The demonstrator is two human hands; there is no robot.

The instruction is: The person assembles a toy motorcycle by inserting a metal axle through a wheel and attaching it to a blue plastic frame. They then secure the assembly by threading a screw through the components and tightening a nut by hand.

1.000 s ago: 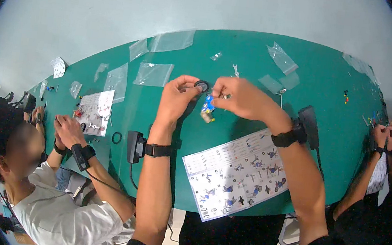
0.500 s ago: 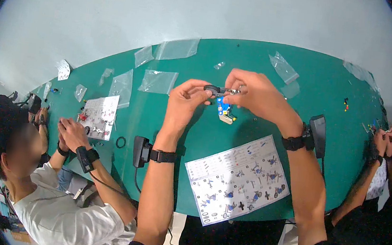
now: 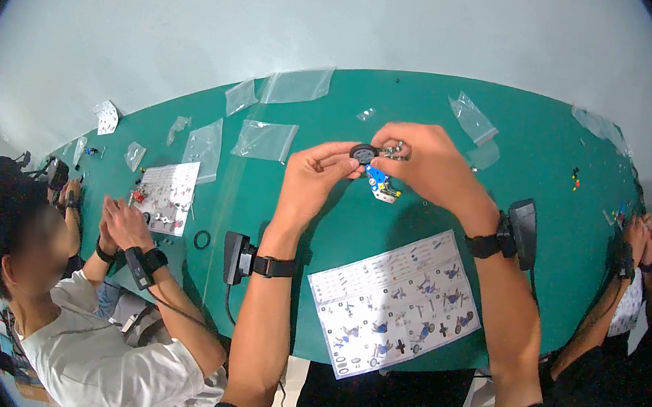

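Between the thumb and fingers of my left hand [image 3: 314, 177] is a small black wheel [image 3: 363, 154] with a grey hub. My right hand [image 3: 423, 164] is closed on a small model, whose blue part [image 3: 377, 179] hangs below the fingers, with yellow and white pieces at its lower end. Silvery metal parts [image 3: 395, 150] show between the right fingers. The wheel touches or nearly touches the model; the exact contact is hidden by the fingertips. Below both hands, a printed picture sheet [image 3: 395, 302] lies on the green table [image 3: 337, 101].
Clear plastic bags [image 3: 265, 141] lie at the back left, another bag [image 3: 474, 120] at the back right. A black ring [image 3: 201, 239] is left of my left arm. A person [image 3: 113, 340] works at the left with a sheet; another person's hands [image 3: 640, 240] are at the right edge.
My hands have come together and shifted right. The wheel, formerly apart from the blue model, is now against or close to its upper end. The view has shifted slightly.
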